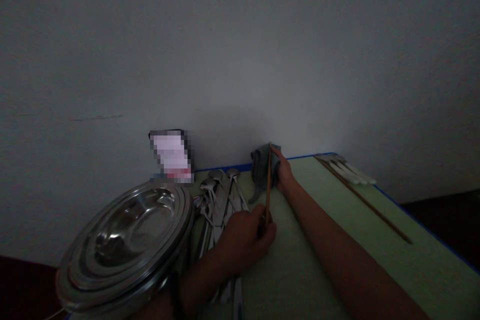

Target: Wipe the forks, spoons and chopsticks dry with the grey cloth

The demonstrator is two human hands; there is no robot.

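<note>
My left hand (247, 235) is closed around the lower end of a thin wooden chopstick (269, 185), which stands nearly upright in front of me. Near its upper end, my right hand (284, 170) grips a grey cloth (258, 165); the cloth hangs down behind and beside the stick. My right fingers are partly hidden by the cloth. Just left of my left hand lies a loose pile of metal spoons and other cutlery (219, 205), partly covered by my left forearm.
A stack of shiny steel plates (90, 272) stands at the left, with a phone-like lit device (170, 155) behind it. On the green table (300, 260), another long wooden stick (369, 202) lies at the right, beside several white-handled utensils (350, 172). A grey wall (240, 60) rises behind.
</note>
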